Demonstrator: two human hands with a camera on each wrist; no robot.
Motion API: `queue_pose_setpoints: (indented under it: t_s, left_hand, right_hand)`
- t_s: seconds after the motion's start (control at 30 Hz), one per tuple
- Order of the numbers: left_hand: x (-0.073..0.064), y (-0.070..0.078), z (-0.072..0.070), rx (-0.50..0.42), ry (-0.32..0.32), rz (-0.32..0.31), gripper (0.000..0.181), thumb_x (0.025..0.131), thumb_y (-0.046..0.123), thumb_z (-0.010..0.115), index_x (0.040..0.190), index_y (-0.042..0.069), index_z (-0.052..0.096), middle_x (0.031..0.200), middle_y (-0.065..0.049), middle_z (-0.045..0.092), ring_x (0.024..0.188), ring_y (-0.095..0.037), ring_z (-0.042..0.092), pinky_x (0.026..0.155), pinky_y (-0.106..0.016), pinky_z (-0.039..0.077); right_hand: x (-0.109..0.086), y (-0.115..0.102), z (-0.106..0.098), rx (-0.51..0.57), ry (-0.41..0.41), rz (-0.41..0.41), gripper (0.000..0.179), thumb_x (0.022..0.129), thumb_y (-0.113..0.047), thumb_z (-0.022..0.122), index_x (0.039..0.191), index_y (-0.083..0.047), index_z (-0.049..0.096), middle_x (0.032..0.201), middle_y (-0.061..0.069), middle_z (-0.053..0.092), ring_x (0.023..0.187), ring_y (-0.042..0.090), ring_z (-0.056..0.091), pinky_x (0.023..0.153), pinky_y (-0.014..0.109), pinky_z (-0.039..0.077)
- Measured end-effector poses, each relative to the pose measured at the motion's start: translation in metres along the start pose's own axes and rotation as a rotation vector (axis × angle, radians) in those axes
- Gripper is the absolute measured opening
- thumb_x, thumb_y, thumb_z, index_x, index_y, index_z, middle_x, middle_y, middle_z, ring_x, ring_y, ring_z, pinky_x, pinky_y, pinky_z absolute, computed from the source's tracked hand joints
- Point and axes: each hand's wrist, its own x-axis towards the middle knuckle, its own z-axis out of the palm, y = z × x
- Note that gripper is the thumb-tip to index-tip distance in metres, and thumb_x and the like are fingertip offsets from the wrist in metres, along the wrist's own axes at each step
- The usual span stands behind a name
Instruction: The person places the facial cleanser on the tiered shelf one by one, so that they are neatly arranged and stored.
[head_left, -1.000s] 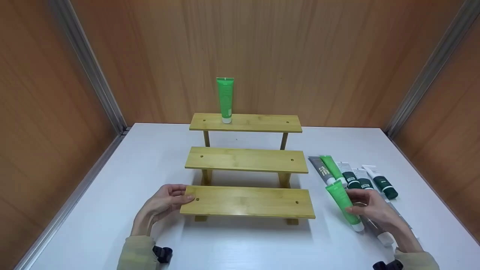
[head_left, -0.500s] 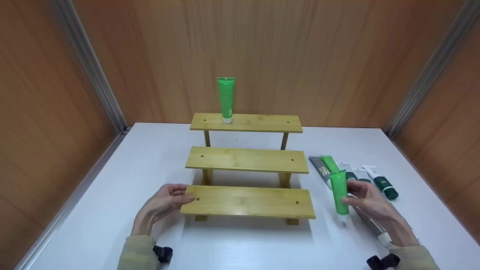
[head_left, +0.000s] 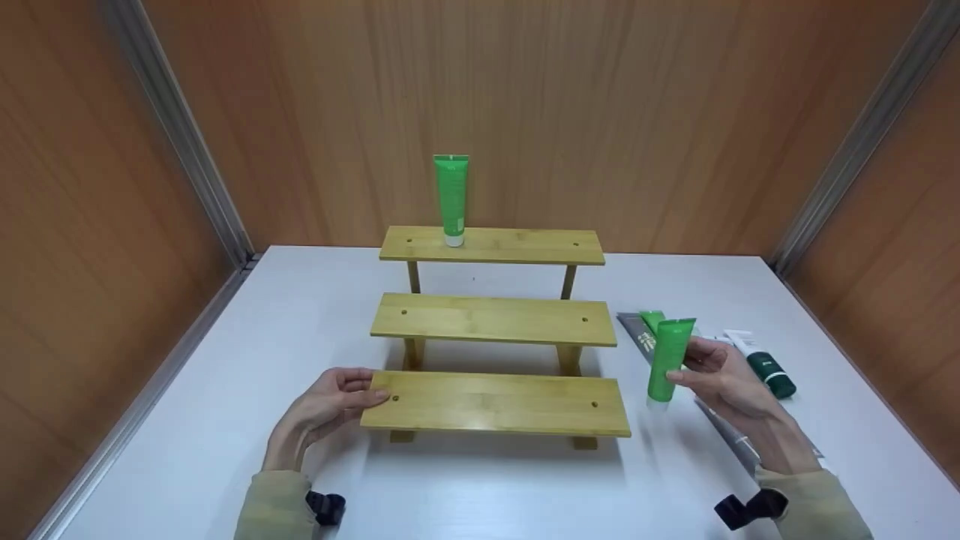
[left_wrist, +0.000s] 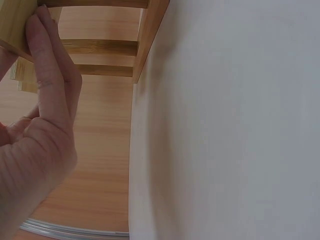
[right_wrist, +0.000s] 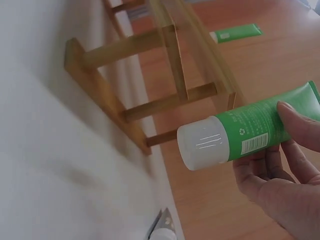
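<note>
Left hand [left_wrist: 47, 132] — fingers [left_wrist: 47, 75] gripping board [left_wrist: 12, 22] of wooden rack [left_wrist: 102, 47] | white tabletop [left_wrist: 230, 125] alongside | metal rail [left_wrist: 75, 231] — bottom of view

I take this for a small enclosed booth, closer to a lab station than a home. Wood-grain panels [head_left: 525, 112] wall in the left, back and right of a white worktop [head_left: 300, 300], and I see grey metal profiles [head_left: 180, 135] running up both corners. The tiered wooden stand [head_left: 495, 405] and green squeeze tube [head_left: 670, 360] could suit a shop, but black devices [head_left: 326, 508] at both cuffs look like recording gear. I can't tell which building holds it.
</note>
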Motion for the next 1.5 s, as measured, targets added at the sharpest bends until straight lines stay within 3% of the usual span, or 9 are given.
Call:
queue_pose_setpoints:
  t_s: [0.27, 0.57, 0.8, 1.23, 1.5]
  left_hand:
    - [0.0, -0.001, 0.001, -0.007, -0.009, 0.012, 0.062, 0.09, 0.011, 0.075, 0.135, -0.017, 0.042, 0.107, -0.004, 0.071, 0.097, -0.011, 0.071, 0.086, -0.023, 0.061]
    - [0.0, 0.0, 0.0, -0.003, -0.008, 0.006, 0.062, 0.09, 0.012, 0.075, 0.136, -0.016, 0.043, 0.108, -0.004, 0.072, 0.098, -0.012, 0.072, 0.087, -0.024, 0.061]
    - [0.0, 0.0, 0.001, -0.007, 0.0, -0.002, 0.061, 0.09, 0.012, 0.075, 0.135, -0.015, 0.044, 0.108, -0.004, 0.072, 0.097, -0.012, 0.072, 0.087, -0.024, 0.061]
    - [-0.003, 0.0, -0.001, -0.018, 0.001, -0.004, 0.06, 0.089, 0.012, 0.076, 0.134, -0.014, 0.046, 0.106, -0.002, 0.073, 0.097, -0.012, 0.072, 0.087, -0.025, 0.062]
    - [-0.004, 0.001, -0.003, -0.004, 0.014, -0.008, 0.061, 0.089, 0.014, 0.076, 0.135, -0.013, 0.046, 0.107, -0.003, 0.072, 0.097, -0.013, 0.072, 0.087, -0.025, 0.062]
  right_hand:
    - [0.011, -0.019, 0.013, 0.058, 0.026, -0.032, 0.049, 0.091, 0.012, 0.06, 0.124, -0.023, 0.066, 0.122, -0.008, 0.068, 0.113, 0.01, 0.062, 0.103, 0.021, 0.053]
    - [0.03, -0.044, 0.032, 0.093, 0.073, -0.007, 0.044, 0.092, 0.008, 0.064, 0.122, -0.024, 0.064, 0.119, -0.004, 0.062, 0.113, 0.013, 0.059, 0.102, 0.022, 0.054]
    - [0.05, -0.059, 0.049, 0.074, 0.118, -0.026, 0.045, 0.091, 0.003, 0.069, 0.127, -0.022, 0.061, 0.121, -0.003, 0.058, 0.118, 0.016, 0.055, 0.102, 0.022, 0.053]
    - [0.097, -0.075, 0.081, 0.176, 0.151, -0.126, 0.045, 0.09, 0.01, 0.066, 0.126, -0.017, 0.061, 0.124, 0.001, 0.058, 0.122, 0.02, 0.053, 0.105, 0.023, 0.052]
    - [0.122, -0.083, 0.095, 0.211, 0.167, -0.162, 0.04, 0.09, 0.01, 0.066, 0.121, -0.015, 0.064, 0.12, 0.001, 0.061, 0.12, 0.021, 0.056, 0.123, 0.043, 0.037]
